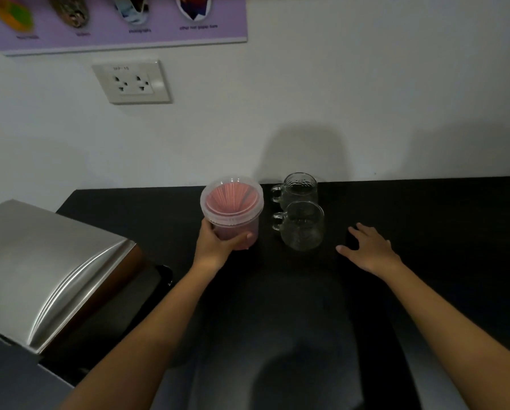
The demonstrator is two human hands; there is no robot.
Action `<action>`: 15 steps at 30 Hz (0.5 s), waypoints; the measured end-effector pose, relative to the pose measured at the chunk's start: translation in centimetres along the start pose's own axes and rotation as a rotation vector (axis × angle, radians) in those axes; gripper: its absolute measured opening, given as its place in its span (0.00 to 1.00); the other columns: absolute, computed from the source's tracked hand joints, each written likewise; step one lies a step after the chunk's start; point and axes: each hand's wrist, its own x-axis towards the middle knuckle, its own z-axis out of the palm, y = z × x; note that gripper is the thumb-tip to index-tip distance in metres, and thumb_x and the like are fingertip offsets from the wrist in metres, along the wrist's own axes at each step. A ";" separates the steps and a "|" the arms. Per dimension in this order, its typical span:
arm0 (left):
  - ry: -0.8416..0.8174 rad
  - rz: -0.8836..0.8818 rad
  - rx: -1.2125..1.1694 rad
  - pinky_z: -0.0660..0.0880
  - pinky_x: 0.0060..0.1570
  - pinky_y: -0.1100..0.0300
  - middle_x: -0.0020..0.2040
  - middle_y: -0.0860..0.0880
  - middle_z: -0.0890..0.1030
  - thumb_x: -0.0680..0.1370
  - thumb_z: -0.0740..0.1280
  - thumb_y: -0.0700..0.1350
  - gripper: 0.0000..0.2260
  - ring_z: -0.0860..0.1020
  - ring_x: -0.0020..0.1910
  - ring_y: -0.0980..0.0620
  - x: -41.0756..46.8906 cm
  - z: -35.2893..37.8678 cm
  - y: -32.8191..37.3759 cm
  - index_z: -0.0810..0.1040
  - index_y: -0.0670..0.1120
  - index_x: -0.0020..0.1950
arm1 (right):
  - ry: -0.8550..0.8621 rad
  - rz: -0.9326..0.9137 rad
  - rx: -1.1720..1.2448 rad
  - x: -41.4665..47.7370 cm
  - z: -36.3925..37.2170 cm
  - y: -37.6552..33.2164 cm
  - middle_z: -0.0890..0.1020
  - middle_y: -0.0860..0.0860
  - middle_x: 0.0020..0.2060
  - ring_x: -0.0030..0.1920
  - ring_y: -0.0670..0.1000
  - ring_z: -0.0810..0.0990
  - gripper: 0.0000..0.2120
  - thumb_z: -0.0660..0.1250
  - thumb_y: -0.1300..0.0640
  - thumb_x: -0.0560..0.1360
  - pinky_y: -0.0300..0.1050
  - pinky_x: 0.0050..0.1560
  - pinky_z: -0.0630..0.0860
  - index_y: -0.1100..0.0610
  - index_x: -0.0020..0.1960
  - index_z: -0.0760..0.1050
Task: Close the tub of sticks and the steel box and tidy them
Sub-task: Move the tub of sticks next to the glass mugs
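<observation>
A clear round plastic tub full of pink sticks stands near the back of the black counter, its clear lid sitting on top. My left hand wraps around the tub's lower wall from the front left. My right hand hovers flat over the counter to the right of the glass mugs, fingers spread, holding nothing. The steel box lies at the left edge, its curved shiny lid down.
Two clear glass mugs stand one behind the other just right of the tub, handles pointing left. A white wall with a double socket and a purple poster rises behind the counter.
</observation>
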 end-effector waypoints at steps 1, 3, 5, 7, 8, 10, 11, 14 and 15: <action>0.001 -0.007 0.007 0.70 0.57 0.57 0.66 0.47 0.71 0.62 0.77 0.46 0.39 0.71 0.64 0.48 0.5 0.2 0.1 0.62 0.47 0.67 | -0.001 0.000 -0.003 0.1 0.0 0.0 0.51 0.51 0.75 0.74 0.55 0.47 0.32 0.60 0.42 0.74 0.59 0.71 0.47 0.52 0.73 0.53; -0.015 0.015 0.006 0.71 0.58 0.57 0.66 0.46 0.71 0.62 0.77 0.45 0.38 0.71 0.64 0.48 1.3 0.6 0.3 0.62 0.45 0.67 | -0.008 -0.002 -0.002 0.1 -0.1 0.1 0.51 0.51 0.75 0.74 0.56 0.47 0.33 0.60 0.43 0.74 0.60 0.71 0.47 0.52 0.73 0.53; -0.024 0.032 0.000 0.71 0.61 0.54 0.66 0.45 0.71 0.63 0.77 0.44 0.38 0.71 0.64 0.47 1.9 0.8 0.6 0.62 0.44 0.67 | -0.019 -0.006 0.003 0.2 -0.2 0.1 0.51 0.51 0.75 0.74 0.56 0.47 0.33 0.60 0.43 0.74 0.60 0.71 0.47 0.52 0.73 0.53; -0.028 0.040 0.000 0.71 0.61 0.55 0.66 0.45 0.71 0.63 0.77 0.43 0.37 0.71 0.64 0.48 2.3 0.9 0.8 0.62 0.44 0.67 | -0.022 -0.007 0.003 0.2 -0.2 0.1 0.51 0.51 0.75 0.74 0.55 0.47 0.33 0.61 0.43 0.74 0.60 0.71 0.48 0.53 0.73 0.53; -0.037 0.050 -0.001 0.71 0.59 0.57 0.66 0.45 0.71 0.63 0.77 0.43 0.37 0.71 0.63 0.49 2.5 0.9 0.9 0.62 0.44 0.67 | -0.021 -0.006 0.004 0.2 -0.2 0.1 0.51 0.51 0.75 0.74 0.55 0.47 0.33 0.61 0.43 0.73 0.60 0.71 0.48 0.53 0.73 0.53; -0.056 0.066 0.003 0.71 0.53 0.65 0.64 0.47 0.71 0.64 0.76 0.43 0.36 0.71 0.61 0.53 2.7 1.0 1.0 0.63 0.45 0.67 | -0.015 -0.004 0.008 0.3 -0.1 0.2 0.51 0.51 0.75 0.74 0.55 0.47 0.33 0.61 0.42 0.73 0.60 0.71 0.47 0.53 0.73 0.53; -0.058 0.066 0.007 0.70 0.50 0.67 0.64 0.48 0.72 0.64 0.76 0.43 0.35 0.71 0.60 0.53 2.8 1.0 1.0 0.63 0.45 0.67 | -0.011 -0.002 0.010 0.3 -0.1 0.2 0.51 0.51 0.75 0.74 0.55 0.47 0.33 0.61 0.42 0.73 0.60 0.71 0.47 0.52 0.73 0.53; -0.049 0.054 0.008 0.69 0.48 0.68 0.64 0.46 0.72 0.64 0.76 0.43 0.35 0.70 0.58 0.55 3.2 0.9 1.1 0.63 0.44 0.66 | -0.005 0.000 0.008 0.4 0.1 0.3 0.51 0.51 0.75 0.74 0.56 0.47 0.33 0.61 0.42 0.73 0.60 0.71 0.47 0.52 0.73 0.53; -0.050 0.052 0.012 0.69 0.47 0.68 0.64 0.46 0.72 0.64 0.76 0.42 0.35 0.70 0.57 0.55 3.3 0.9 1.1 0.63 0.44 0.67 | -0.007 -0.001 0.008 0.4 0.1 0.3 0.51 0.51 0.75 0.74 0.56 0.47 0.33 0.61 0.42 0.73 0.60 0.71 0.47 0.52 0.73 0.53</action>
